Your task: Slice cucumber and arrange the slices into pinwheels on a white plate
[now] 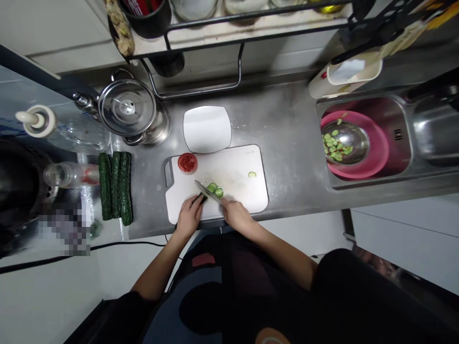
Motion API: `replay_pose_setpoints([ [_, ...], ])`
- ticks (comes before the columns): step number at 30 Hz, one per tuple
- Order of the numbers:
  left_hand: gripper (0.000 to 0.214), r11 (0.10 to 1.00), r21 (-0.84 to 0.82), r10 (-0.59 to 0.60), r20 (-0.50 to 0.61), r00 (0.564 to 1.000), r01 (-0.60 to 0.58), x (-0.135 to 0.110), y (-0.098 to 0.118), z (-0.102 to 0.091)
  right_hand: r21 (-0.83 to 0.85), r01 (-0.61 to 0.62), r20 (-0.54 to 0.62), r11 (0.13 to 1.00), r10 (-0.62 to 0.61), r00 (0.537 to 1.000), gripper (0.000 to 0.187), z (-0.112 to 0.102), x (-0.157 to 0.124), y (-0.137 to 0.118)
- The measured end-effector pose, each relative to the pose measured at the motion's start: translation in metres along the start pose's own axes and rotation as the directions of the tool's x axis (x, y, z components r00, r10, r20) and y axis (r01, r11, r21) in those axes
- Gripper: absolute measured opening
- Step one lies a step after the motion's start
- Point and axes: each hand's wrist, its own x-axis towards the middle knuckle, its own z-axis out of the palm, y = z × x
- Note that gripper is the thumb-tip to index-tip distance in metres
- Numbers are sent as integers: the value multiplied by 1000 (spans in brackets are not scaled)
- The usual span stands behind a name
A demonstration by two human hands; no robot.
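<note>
Both hands work at the cutting board's [233,167] front edge. The left hand [189,216] pins the cucumber stub [202,198] against rolling; the right hand [236,216] grips the knife [207,190], blade across it.

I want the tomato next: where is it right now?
In the head view, the tomato half lies on the far left corner of the cutting board, just short of the white plate, beyond the left hand.
</note>
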Motion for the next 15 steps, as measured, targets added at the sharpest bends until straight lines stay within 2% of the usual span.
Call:
replay_pose_setpoints([
  [3,33,990,1,-138,-113,984,139,14,-7,-13,-50,18,-74,999,-21,997,30,-7,-10,7],
  [6,34,961,-5,-271,-228,935,277,36,-19,-24,-156,34,-170,987,-61,984,30,-9,-19,16],
  [9,36,938,-19,-337,-281,899,346,56,-30,-29,-248,67,-223,966,-124,967,31,-6,-20,25],
  [13,37,939,-10,-329,-300,895,342,64,-31,-31,-347,96,-239,933,-187,953,34,-4,-12,33],
  [15,34,964,25,-241,-349,905,266,59,-22,-30,-386,96,-238,918,-199,951,38,-5,-7,35],
])
